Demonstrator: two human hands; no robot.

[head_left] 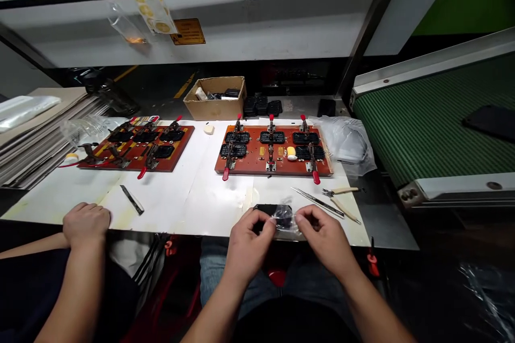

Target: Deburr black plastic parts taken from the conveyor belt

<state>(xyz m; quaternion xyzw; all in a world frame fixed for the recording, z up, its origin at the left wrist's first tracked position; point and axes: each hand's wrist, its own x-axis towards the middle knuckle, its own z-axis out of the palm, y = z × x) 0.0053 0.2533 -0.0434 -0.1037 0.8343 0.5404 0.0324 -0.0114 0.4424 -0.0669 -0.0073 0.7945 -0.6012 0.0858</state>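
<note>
Hands meet at the near edge of the white surface (209, 198), both closed in a pinch. Left hand (249, 236) grips the left end of a small black part (277, 213) between thumb and fingertips. Right hand (322, 236) pinches the clear wrap (293, 223) bunched round the part's right end.

Part's long axis runs left-right, roughly parallel to the surface edge, so the hands face each other along it. It sits just above the surface, between the two hands, neither one nearer. Can't tell how far the wrap covers it.

Tweezers (317, 202) and cream-handled cutters (341, 198) lie just beyond the right hand. Red clamp board (273, 153) sits straight ahead, well apart from the part. A co-worker's hand (86, 222) rests closed at the far left edge, clear of all this.
</note>
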